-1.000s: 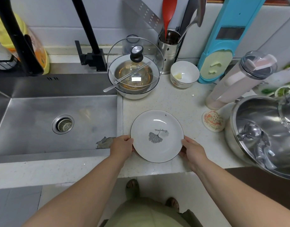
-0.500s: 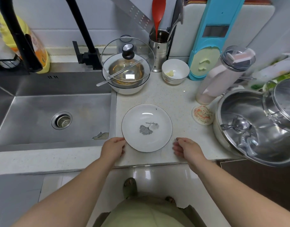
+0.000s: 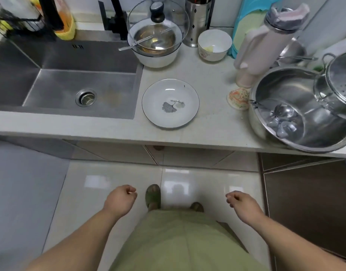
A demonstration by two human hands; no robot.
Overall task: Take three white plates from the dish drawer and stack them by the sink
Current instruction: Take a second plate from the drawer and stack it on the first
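A white plate (image 3: 170,103) with a thin dark rim and a grey leaf print lies flat on the pale counter, just right of the steel sink (image 3: 66,83). Nothing touches it. My left hand (image 3: 120,200) hangs below the counter edge over the floor tiles, fingers loosely curled, holding nothing. My right hand (image 3: 241,203) is at the same height further right, also loosely curled and empty. A dark brown cabinet front (image 3: 308,204) sits below the counter at the right; no open drawer shows.
A white bowl under a glass lid (image 3: 157,34) stands behind the plate. A small white bowl (image 3: 214,45), a steel utensil holder (image 3: 197,22) and a pink-white jug (image 3: 265,44) line the back. A large steel pot (image 3: 299,108) overhangs the counter edge at right.
Both hands have let go of the plate and dropped back below the counter edge. The view has pulled away and tilted down toward the floor.
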